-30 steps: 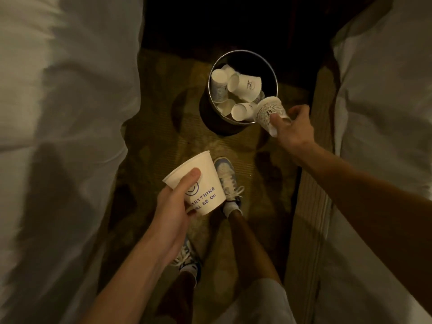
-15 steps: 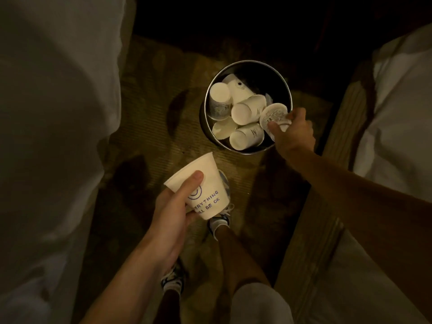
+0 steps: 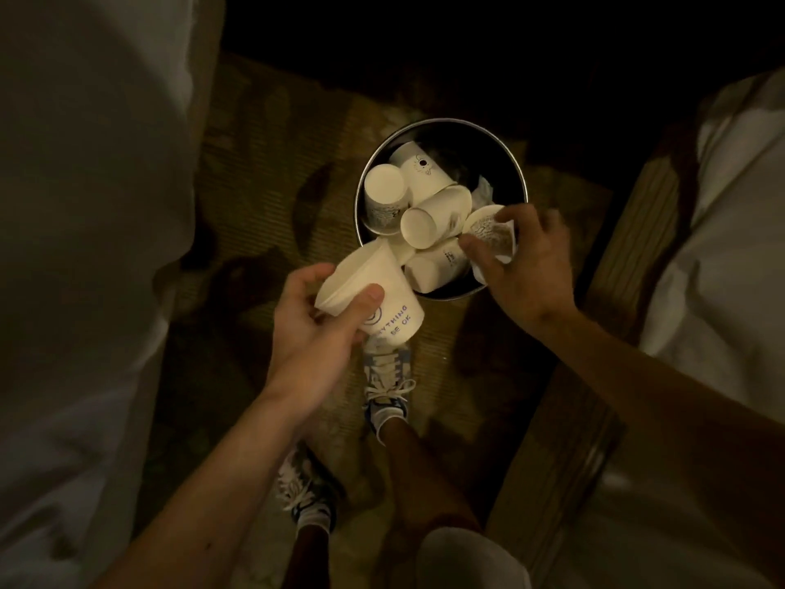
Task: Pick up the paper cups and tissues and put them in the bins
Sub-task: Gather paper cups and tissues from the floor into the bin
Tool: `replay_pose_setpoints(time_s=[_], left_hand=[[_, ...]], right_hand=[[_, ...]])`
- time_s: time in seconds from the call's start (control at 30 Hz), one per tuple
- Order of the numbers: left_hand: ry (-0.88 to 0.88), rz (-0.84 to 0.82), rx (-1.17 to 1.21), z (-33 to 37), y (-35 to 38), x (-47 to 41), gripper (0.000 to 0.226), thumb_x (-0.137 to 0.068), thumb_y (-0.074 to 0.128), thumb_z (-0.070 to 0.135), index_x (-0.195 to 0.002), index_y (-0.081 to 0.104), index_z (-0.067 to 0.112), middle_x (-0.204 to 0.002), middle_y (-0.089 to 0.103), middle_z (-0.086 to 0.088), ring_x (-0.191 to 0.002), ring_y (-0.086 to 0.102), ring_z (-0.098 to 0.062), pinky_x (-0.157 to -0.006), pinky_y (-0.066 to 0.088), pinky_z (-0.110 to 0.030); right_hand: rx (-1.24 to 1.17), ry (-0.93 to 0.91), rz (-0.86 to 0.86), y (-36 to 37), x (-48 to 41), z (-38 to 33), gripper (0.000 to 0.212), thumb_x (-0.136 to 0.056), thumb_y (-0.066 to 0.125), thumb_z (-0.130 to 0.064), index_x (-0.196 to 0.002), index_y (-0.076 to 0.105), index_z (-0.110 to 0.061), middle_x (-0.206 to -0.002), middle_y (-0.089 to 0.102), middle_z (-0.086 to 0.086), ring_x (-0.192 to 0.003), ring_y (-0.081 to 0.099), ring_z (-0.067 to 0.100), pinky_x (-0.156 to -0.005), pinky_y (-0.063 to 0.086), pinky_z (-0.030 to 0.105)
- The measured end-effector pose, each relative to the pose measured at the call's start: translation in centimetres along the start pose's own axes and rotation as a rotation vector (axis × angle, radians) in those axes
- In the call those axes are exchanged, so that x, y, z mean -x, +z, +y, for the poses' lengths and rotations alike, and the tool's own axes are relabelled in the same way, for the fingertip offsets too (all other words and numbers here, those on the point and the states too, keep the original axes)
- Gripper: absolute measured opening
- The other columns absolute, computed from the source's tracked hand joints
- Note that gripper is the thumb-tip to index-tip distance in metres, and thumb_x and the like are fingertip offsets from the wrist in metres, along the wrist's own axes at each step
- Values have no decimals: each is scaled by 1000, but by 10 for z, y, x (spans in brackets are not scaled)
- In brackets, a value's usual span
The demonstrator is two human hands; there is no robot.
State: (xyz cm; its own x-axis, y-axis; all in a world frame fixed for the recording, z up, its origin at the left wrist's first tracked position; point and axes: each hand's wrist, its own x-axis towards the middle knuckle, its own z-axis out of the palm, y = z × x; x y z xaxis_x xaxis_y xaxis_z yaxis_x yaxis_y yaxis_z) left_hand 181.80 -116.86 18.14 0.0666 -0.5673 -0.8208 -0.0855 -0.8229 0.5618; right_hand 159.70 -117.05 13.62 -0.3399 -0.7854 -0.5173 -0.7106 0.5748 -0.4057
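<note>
White bedding fills nine o'clock, more bedding at three; a laced sneaker stands on ribbed carpet near centre.

We have a single view, from a camera worn on the head. It looks steeply down at the carpet and faces forward along the gap between the left bedding and the right bedding. The wide lens bows both at the frame's sides. The left hand and right hand sit close beneath us, near enough that print shows on the paper cups they grip. The bin lies just beyond, its mouth turned up to us. The wearer's shoes fall towards the bottom edge.
</note>
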Motion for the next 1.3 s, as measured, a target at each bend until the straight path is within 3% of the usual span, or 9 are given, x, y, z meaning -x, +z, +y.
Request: replay_pose_setpoints(time_s=[0.1, 0.2, 0.33, 0.47, 0.7, 0.97, 1.1, 1.23, 1.3], left_hand=[[80, -95, -85, 13, 9, -18, 51, -72, 82, 21, -112, 53, 34, -108, 66, 8, -86, 67, 5, -60, 53, -13], [156, -126, -191, 28, 20, -35, 60, -70, 85, 25, -119, 51, 32, -114, 63, 11, -96, 66, -3, -65, 54, -13], [334, -87, -421, 53, 39, -58, 58, -70, 85, 30, -116, 51, 29, -119, 54, 12, -102, 59, -5, -64, 50, -6], [577, -108, -677, 71, 63, -82, 36, -78, 79, 30, -106, 59, 21, -125, 49, 8, -114, 52, -12, -86, 52, -28], [633, -326, -995, 64, 93, -118, 32, -101, 44, 38, -114, 67, 19, -155, 33, -6, -142, 30, -23, -110, 33, -44], [666, -277, -1178, 47, 106, -146, 32, -102, 47, 29, -105, 70, 8, -133, 55, -7, -127, 45, -27, -97, 41, -40], [673, -225, -1124, 42, 99, -153, 28, -101, 48, 28, -105, 69, 10, -116, 63, -9, -109, 56, -28, -88, 46, -39], [693, -145, -1026, 45, 81, -138, 33, -99, 51, 32, -125, 61, 15, -129, 57, -10, -119, 52, -25, -94, 44, -37], [709, -111, -982, 51, 61, -121, 27, -97, 54, 37, -113, 64, 18, -115, 60, -6, -104, 56, -23, -84, 47, -36]], right_hand=[[-332, -44, -323, -6, 12, -21, 51, -85, 68, -44, -130, 48, -28, -112, 57, -14, -101, 56, 1, -80, 53, 19], [-401, -93, -460, -8, 8, -32, 50, -87, 70, -29, -132, 49, -24, -110, 58, -17, -100, 59, 2, -77, 52, 13], [-300, -182, -313, -24, -19, -35, 51, -86, 70, -28, -133, 49, -21, -120, 57, -12, -106, 56, 3, -84, 50, 20], [-133, -256, -109, -35, -51, -30, 47, -84, 73, -25, -125, 51, -19, -123, 58, -5, -110, 53, 8, -92, 49, 30], [199, -306, 27, -27, -74, -4, 45, -87, 70, -27, -126, 50, -16, -124, 53, 9, -113, 49, 26, -91, 40, 35], [336, -287, -16, -10, -92, 9, 39, -95, 58, -29, -131, 49, -20, -133, 51, 9, -120, 43, 28, -92, 37, 34], [371, -299, -81, -10, -91, 10, 48, -98, 52, -31, -143, 41, -19, -141, 45, 10, -127, 37, 29, -101, 35, 37], [341, -306, -56, -19, -77, 2, 51, -95, 57, -29, -142, 43, -14, -141, 42, 16, -126, 39, 32, -100, 38, 40], [324, -328, -24, -24, -60, -9, 46, -94, 59, -28, -136, 49, -11, -133, 48, 16, -120, 45, 32, -96, 40, 40]])
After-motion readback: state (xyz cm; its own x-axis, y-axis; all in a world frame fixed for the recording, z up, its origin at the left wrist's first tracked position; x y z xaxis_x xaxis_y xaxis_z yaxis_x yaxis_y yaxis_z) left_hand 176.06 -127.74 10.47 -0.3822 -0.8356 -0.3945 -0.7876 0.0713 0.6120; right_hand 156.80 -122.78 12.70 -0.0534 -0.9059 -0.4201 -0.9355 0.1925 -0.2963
